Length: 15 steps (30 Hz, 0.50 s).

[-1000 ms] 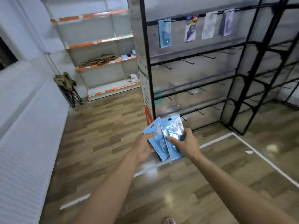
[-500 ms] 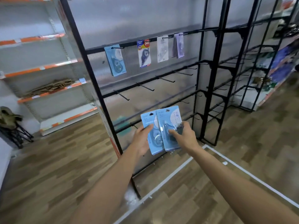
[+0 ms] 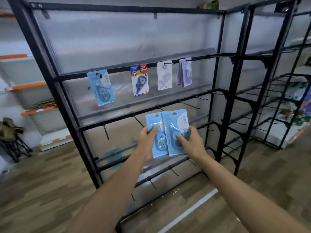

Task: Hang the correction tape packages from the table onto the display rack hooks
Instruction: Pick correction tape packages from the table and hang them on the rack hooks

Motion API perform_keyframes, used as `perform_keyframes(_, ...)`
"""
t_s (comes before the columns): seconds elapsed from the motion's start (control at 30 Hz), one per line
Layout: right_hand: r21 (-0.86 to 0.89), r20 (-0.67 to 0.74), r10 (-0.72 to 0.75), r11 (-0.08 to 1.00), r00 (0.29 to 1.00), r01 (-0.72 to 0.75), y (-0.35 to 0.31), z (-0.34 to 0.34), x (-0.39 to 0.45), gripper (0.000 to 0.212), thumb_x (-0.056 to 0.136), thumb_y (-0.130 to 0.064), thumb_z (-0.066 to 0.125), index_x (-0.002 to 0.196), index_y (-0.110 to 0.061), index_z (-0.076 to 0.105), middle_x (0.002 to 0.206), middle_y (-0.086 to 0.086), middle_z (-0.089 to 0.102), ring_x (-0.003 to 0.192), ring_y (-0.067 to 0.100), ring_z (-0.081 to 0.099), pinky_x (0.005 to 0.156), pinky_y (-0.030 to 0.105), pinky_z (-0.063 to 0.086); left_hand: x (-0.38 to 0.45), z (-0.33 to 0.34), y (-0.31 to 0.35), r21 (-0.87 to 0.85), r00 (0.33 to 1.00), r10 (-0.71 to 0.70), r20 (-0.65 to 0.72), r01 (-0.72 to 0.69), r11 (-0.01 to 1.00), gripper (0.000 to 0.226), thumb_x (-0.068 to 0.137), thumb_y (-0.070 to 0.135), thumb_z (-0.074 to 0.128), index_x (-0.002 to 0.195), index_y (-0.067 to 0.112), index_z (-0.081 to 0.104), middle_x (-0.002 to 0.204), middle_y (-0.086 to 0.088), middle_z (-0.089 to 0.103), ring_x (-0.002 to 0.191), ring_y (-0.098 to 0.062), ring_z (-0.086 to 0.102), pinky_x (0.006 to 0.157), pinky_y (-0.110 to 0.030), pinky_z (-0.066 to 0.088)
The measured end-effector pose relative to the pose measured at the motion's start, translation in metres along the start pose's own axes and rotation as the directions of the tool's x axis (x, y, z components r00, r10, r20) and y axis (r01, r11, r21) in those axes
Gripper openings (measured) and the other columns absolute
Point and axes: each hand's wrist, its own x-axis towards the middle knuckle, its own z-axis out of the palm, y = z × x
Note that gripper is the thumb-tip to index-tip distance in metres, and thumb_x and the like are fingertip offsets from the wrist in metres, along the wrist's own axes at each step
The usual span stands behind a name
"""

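I hold two light blue correction tape packages upright in front of the black display rack (image 3: 220, 91). My left hand (image 3: 148, 142) grips the left package (image 3: 155, 132), thumb across its front. My right hand (image 3: 191, 143) grips the right package (image 3: 176, 121), which overlaps the left one. Both sit level with the second row of bare hooks (image 3: 137, 119). On the top row hang a light blue package (image 3: 101, 88), a dark blue and red package (image 3: 139, 80), a white package (image 3: 164, 75) and a purple package (image 3: 185, 72).
More black hook racks (image 3: 276, 98) stand to the right. White shelving with orange edges (image 3: 32, 86) lines the left wall, with a folding stool (image 3: 11, 138) below. The floor is wood plank with a white line (image 3: 188, 212).
The view has swung right and closer to the rack. Both hands have risen with the packages, now held level with the second hook row.
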Motion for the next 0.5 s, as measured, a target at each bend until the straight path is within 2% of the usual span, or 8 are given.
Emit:
perform_keyframes(0.07,-0.013,0.019,-0.025,1.0,1.0,0.025,0.001,-0.011,0.026,0.037,0.085,-0.025,0.069,0.114,-0.015,0.047,0.101,-0.007,0.057,0.09,0.01,0.053,0.066,0.017,0.032,0.015,0.019,0.004,0.031,0.997,0.046,-0.069,-0.044,0.999,0.005,0.095,0.017,0.057,0.093,0.016,0.061,0.092,-0.012,0.07,0.075,-0.028,0.068,0.073,-0.049,0.058)
perform_keyframes(0.2,0.009,0.084,-0.089,0.996,0.992,0.088,-0.01,-0.017,0.062,0.038,0.083,-0.023,0.07,0.113,-0.019,0.047,0.097,-0.01,0.054,0.087,0.009,0.053,0.075,0.024,0.039,0.034,0.035,0.019,0.064,0.97,0.136,-0.2,-0.125,0.99,0.002,0.093,0.018,0.059,0.094,0.018,0.06,0.096,-0.016,0.068,0.082,-0.031,0.066,0.079,-0.056,0.056)
perform_keyframes(0.3,0.073,0.123,-0.136,0.989,0.983,0.127,-0.022,-0.007,0.077,0.037,0.082,-0.021,0.07,0.111,-0.02,0.048,0.097,-0.009,0.057,0.089,0.011,0.056,0.078,0.027,0.044,0.04,0.031,0.036,0.111,0.933,0.221,-0.284,-0.197,0.974,0.002,0.092,0.016,0.06,0.093,0.018,0.059,0.097,-0.015,0.068,0.084,-0.031,0.065,0.081,-0.055,0.055)
perform_keyframes(0.4,0.166,0.189,-0.164,0.977,0.968,0.133,-0.039,0.01,0.086,0.036,0.083,-0.02,0.07,0.109,-0.02,0.046,0.103,-0.004,0.059,0.09,0.012,0.059,0.081,0.032,0.05,0.044,0.017,0.055,0.134,0.913,0.253,-0.321,-0.22,0.966,0.006,0.09,0.013,0.06,0.094,0.017,0.059,0.096,-0.013,0.069,0.088,-0.033,0.067,0.082,-0.054,0.055)
perform_keyframes(0.5,0.221,0.224,-0.195,0.964,0.955,0.146,-0.06,0.028,0.09,0.042,0.084,-0.019,0.07,0.118,-0.013,0.047,0.112,0.003,0.061,0.101,0.019,0.06,0.09,0.041,0.051,0.043,0.0,0.072,0.168,0.891,0.315,-0.328,-0.273,0.947,0.014,0.087,0.007,0.058,0.09,0.02,0.058,0.089,-0.007,0.067,0.081,-0.027,0.063,0.078,-0.051,0.055)
